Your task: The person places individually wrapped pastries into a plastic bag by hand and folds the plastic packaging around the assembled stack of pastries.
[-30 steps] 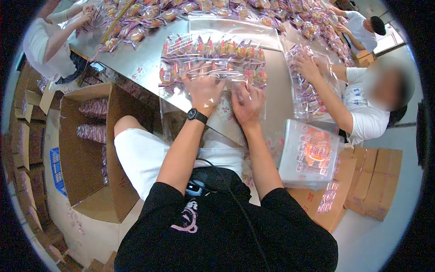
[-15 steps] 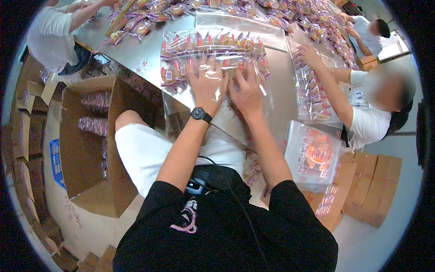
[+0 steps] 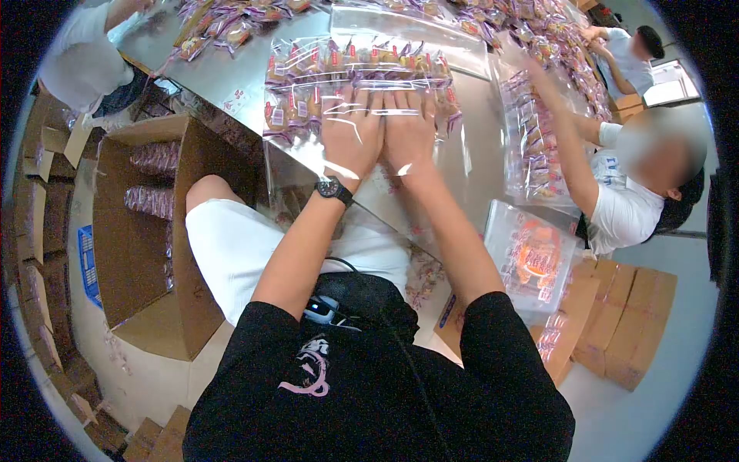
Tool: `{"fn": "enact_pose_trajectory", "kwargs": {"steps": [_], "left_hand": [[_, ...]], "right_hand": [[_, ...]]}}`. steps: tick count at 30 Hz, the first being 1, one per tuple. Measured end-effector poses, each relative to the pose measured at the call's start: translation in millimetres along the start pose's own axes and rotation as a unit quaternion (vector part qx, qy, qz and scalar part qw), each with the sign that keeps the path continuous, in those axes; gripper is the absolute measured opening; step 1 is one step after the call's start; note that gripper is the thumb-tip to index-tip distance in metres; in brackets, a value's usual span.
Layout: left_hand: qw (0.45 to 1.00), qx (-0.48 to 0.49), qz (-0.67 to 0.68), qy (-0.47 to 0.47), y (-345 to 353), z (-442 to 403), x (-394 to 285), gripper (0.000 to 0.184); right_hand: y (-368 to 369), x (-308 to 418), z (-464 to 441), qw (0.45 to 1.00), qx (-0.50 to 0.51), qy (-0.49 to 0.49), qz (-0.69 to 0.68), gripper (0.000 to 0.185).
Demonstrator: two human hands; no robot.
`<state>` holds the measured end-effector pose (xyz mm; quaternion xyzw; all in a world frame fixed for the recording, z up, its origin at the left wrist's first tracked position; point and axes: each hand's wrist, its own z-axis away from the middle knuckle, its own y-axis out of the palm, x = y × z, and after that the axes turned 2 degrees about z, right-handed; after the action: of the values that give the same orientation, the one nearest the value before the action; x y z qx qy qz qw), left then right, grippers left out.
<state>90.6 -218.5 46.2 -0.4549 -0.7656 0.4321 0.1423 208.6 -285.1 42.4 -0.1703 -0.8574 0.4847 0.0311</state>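
Observation:
A clear plastic bag (image 3: 308, 159) lies on the metal table in front of me, holding rows of small wrapped snack packets (image 3: 289, 109) with purple edges. My left hand (image 3: 352, 145) and my right hand (image 3: 409, 137) reach in under the film, side by side. Their fingers are stretched out against the nearer row of packets, palms down. Neither hand grips anything. Glare on the film partly covers the fingertips.
An open cardboard box (image 3: 142, 304) with packed bundles stands at my left. Loose packets (image 3: 531, 23) pile up at the table's far side. At right, a co-worker (image 3: 627, 196) reaches over another filled bag (image 3: 531, 154), near a stack of printed bags (image 3: 531, 258). Cartons (image 3: 635, 327) stand behind.
My hands have come closer together, and their fingers now lie straighter against the packets. The right-hand co-worker's arm has moved and is blurred. At left, another person has leaned in.

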Motion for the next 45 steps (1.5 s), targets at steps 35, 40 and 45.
{"fn": "enact_pose_trajectory", "kwargs": {"steps": [35, 40, 45], "left_hand": [[0.999, -0.014, -0.020, 0.031, 8.7, 7.9, -14.9, 0.035], [0.996, 0.086, 0.004, 0.025, 11.4, 15.2, -15.1, 0.049], [0.995, 0.083, 0.022, 0.045, -22.4, 28.6, -20.6, 0.059]], "right_hand": [[17.6, -10.4, 40.5, 0.985, -0.087, 0.144, -0.050, 0.044], [12.5, -2.0, 34.7, 0.979, -0.079, 0.166, -0.094, 0.045], [-30.2, 10.7, 47.7, 0.993, -0.050, 0.099, -0.040, 0.046]]}}
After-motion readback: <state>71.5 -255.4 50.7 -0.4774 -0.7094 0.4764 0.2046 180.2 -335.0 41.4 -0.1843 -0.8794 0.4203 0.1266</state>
